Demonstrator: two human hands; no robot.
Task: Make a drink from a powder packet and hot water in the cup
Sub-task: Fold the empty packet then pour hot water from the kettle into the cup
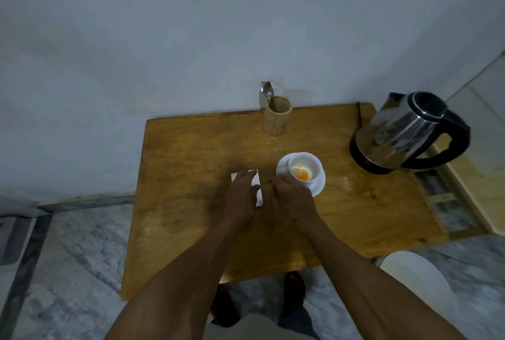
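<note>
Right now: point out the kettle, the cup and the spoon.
kettle [401, 132], head view, on its steel body.
cup [303, 166], head view, on its white inner wall above the orange powder.
spoon [268, 92], head view, on its bowl above the wooden holder.

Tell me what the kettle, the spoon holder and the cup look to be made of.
Kettle: polished metal body, mirror-like reflections; black, probably plastic handle and base. Spoon holder: pale wood or bamboo, matte, with a split at its foot. Cup: glossy white, likely ceramic.
</note>
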